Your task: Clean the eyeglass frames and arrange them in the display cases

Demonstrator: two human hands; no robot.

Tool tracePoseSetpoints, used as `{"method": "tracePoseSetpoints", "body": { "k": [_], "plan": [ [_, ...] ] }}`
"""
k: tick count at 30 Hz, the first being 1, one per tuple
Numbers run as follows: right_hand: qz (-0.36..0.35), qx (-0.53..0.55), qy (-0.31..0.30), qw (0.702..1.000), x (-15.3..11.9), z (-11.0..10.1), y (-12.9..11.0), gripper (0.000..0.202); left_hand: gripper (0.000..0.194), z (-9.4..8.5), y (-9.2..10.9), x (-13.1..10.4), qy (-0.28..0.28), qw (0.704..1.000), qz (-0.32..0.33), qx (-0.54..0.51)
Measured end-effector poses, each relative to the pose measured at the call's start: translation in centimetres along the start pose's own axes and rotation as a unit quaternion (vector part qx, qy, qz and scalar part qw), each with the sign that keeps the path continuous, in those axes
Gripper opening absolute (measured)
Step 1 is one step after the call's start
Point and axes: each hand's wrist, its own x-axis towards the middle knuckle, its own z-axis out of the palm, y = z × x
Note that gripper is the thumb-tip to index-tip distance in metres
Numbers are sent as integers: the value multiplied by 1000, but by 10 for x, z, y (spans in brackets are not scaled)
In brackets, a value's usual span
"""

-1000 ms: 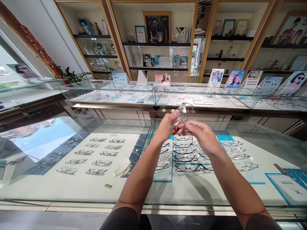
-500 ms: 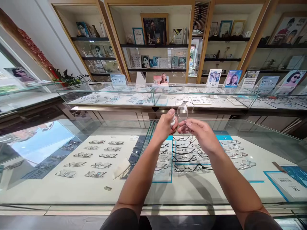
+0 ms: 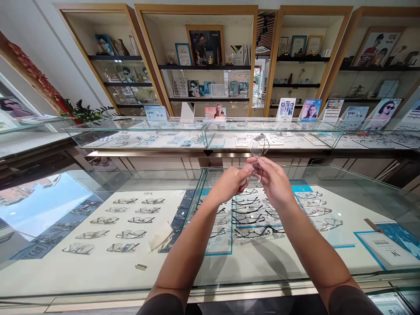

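A pair of thin-rimmed eyeglasses [image 3: 257,145] is held up on end above the front display case, one lens over the other. My right hand [image 3: 274,177] pinches it near the bridge from the right. Beside the lower lens, on the left, is my left hand [image 3: 229,183], with curled fingers and its thumb pointing at the glasses. What that hand holds is hidden; whether its thumb touches the lens I cannot tell. Under both hands, rows of eyeglasses [image 3: 252,232] lie inside the glass case [image 3: 249,273].
On the front case's left part lie a beige cloth [image 3: 160,237] and a small metallic piece [image 3: 141,267]. A brown strip [image 3: 373,225] is at the right. A second glass case [image 3: 147,153] stands beyond, with advertising cards [image 3: 286,110] on top. Wooden shelving [image 3: 197,9] lines the back wall.
My left hand has turned from thumb-up to thumb pointing right, closer to the lower lens. The white thing seen in it before is now hidden. The view has shifted slightly.
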Motion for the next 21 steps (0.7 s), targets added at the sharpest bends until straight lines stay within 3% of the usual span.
{"method": "tracePoseSetpoints", "body": {
  "k": [4, 7, 10, 15, 18, 21],
  "plan": [
    [0, 8, 0, 1000, -1, 0, -3, 25, 83, -3, 4, -4, -3, 999, 18, -28],
    [5, 14, -1, 1000, -3, 0, -5, 27, 76, -11, 13, -15, 26, 997, 45, -49],
    [13, 15, -4, 1000, -6, -1, -9, 27, 62, -24, 24, -32, 89, 994, 51, -29],
    [31, 10, -28, 999, -10, -1, -12, 25, 44, -46, 31, -62, 241, 969, 49, 35],
    [35, 13, -36, 999, -12, -1, -13, 25, 36, -61, 16, -82, 302, 949, 5, 94],
    [35, 4, -39, 999, -13, 0, -12, 25, 30, -84, -21, -108, 353, 927, -43, 117]
  ]
}}
